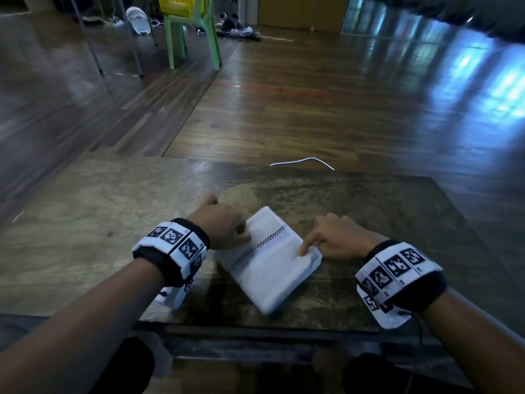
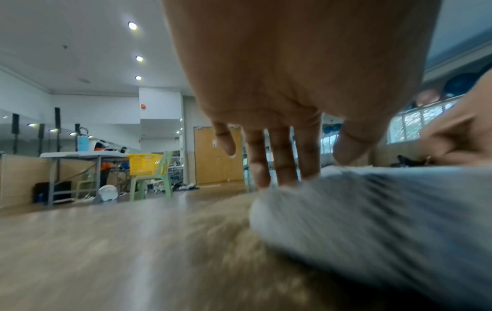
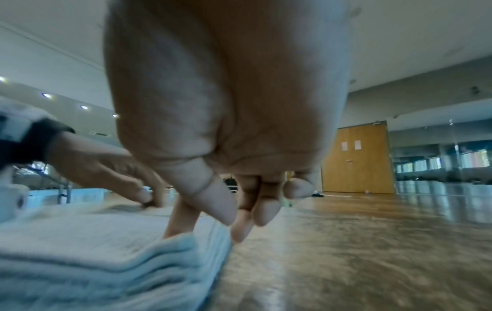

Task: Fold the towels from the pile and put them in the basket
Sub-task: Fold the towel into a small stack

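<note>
A white towel [image 1: 270,260] with a dark checked stripe lies folded into a thick rectangle on the wooden table [image 1: 99,223], turned at an angle. My left hand [image 1: 241,234] touches its left edge; in the left wrist view the fingers [image 2: 282,168] point straight down onto the blurred towel [image 2: 372,221]. My right hand [image 1: 306,248] presses its straight index finger on the towel's right edge, near the corner of the stacked layers [image 3: 93,242]; the right hand's [image 3: 213,223] other fingers hang loosely curled. A yellow basket [image 1: 177,5] sits on a green chair [image 1: 193,38] far across the room. No towel pile is in view.
A white cable [image 1: 304,161] lies on the floor just past the table's far edge. In the left wrist view the yellow basket [image 2: 143,164] and green chair [image 2: 157,181] stand beside a grey folding table [image 2: 80,155]. A white fan [image 1: 137,19] lies on the floor.
</note>
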The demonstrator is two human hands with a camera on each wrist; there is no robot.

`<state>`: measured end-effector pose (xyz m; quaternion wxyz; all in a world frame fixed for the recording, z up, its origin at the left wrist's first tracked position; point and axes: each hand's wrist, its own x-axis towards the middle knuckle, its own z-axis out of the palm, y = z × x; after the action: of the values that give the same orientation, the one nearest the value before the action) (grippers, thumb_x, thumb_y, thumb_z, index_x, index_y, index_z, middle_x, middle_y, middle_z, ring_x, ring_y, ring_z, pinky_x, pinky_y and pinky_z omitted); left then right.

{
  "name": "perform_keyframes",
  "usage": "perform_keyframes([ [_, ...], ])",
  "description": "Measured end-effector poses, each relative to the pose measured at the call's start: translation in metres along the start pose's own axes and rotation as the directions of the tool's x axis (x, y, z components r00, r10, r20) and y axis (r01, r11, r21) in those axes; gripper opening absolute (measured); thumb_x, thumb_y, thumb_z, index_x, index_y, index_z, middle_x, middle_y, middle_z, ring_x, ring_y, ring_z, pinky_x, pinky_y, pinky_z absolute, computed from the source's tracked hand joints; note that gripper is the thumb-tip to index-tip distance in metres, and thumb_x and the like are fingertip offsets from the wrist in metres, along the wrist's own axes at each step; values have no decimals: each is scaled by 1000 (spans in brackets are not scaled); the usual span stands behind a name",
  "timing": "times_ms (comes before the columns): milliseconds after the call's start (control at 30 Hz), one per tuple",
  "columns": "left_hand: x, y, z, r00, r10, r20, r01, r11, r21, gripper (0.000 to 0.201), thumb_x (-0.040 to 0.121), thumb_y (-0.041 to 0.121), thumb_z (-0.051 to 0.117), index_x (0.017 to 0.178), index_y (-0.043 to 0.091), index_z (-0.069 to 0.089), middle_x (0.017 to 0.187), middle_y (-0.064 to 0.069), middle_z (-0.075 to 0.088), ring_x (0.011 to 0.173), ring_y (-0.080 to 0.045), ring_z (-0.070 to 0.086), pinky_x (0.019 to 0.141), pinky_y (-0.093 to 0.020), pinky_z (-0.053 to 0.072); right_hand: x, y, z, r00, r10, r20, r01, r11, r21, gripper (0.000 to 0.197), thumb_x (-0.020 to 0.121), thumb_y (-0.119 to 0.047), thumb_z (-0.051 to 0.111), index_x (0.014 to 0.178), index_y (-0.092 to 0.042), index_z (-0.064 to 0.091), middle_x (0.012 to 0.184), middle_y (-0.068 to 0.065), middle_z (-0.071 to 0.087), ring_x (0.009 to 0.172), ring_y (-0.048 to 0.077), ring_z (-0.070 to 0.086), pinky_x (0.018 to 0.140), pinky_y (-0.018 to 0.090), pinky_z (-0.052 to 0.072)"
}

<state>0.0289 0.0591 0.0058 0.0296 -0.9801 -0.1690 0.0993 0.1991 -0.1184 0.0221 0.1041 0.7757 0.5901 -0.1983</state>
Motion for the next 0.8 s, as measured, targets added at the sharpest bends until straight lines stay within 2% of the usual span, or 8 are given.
perform_keyframes([
  [33, -3, 4, -1, 1000, 3, 26, -2, 1000, -23, 43, 89, 47, 37, 66, 19, 61, 75, 4, 64, 70, -14, 52, 93, -37, 26, 3, 3, 1, 999, 26, -34, -26, 1000, 2, 47, 90, -14, 40, 111, -49, 61, 93, -4, 39, 110, 22, 41, 94, 40, 33],
  [100, -7, 8, 2, 999, 8, 40, -4, 996, -93, 42, 88, 46, 40, 61, 18, 59, 73, 2, 65, 67, -14, 52, 93, -36, 25, 8, 8, 5, 993, 50, -105, -38, 993, 115, 39, 89, -16, 42, 105, -44, 66, 100, 1, 44, 107, 21, 44, 96, 42, 37],
  [167, -9, 9, 8, 1000, -11, 15, 13, 988, -156, 33, 88, 46, 45, 75, 19, 59, 85, 3, 63, 79, -15, 55, 93, -36, 27, 12, 9, 9, 986, 59, -157, -9, 954, 301, 27, 89, -20, 49, 98, -33, 71, 99, 1, 49, 101, 19, 51, 95, 41, 42],
  [233, -7, 4, 16, 998, -56, -38, 42, 955, -295, 22, 88, 44, 50, 93, 23, 55, 101, 5, 57, 94, -17, 55, 93, -36, 31, 12, 9, 11, 978, 79, -195, 7, 915, 404, 18, 87, -23, 57, 101, -22, 70, 96, -2, 55, 97, 17, 57, 88, 33, 47],
  [367, 0, -6, 27, 997, -43, -68, 2, 861, -509, 27, 89, 31, 56, 114, 21, 56, 118, 0, 58, 105, -20, 56, 92, -39, 44, 14, 13, 18, 974, 145, -172, -48, 882, 470, 34, 85, -29, 65, 115, -14, 61, 108, 3, 64, 97, 15, 60, 84, 29, 47],
  [567, 10, -2, 22, 993, -63, -96, -4, 815, -579, 17, 87, 19, 60, 99, 10, 68, 103, -8, 69, 98, -22, 62, 86, -31, 48, 20, 15, 20, 955, 216, -204, -78, 844, 530, 22, 85, -26, 65, 104, -15, 67, 103, -2, 66, 95, 12, 59, 81, 28, 47],
  [700, 14, 2, 19, 998, -53, -26, 29, 826, -562, 16, 89, 21, 58, 98, 9, 63, 103, -9, 67, 97, -25, 60, 88, -38, 49, 17, 19, 20, 948, 222, -227, -61, 829, 557, 20, 87, -25, 63, 103, -14, 68, 102, -2, 67, 96, 10, 59, 79, 24, 42],
  [800, 16, 7, 21, 996, -81, -23, 54, 826, -561, 12, 91, 20, 52, 99, 11, 57, 105, -8, 64, 94, -24, 56, 81, -35, 46, 15, 21, 20, 943, 238, -231, -72, 826, 559, 20, 88, -25, 60, 104, -14, 67, 105, -1, 66, 95, 10, 58, 79, 24, 41],
])
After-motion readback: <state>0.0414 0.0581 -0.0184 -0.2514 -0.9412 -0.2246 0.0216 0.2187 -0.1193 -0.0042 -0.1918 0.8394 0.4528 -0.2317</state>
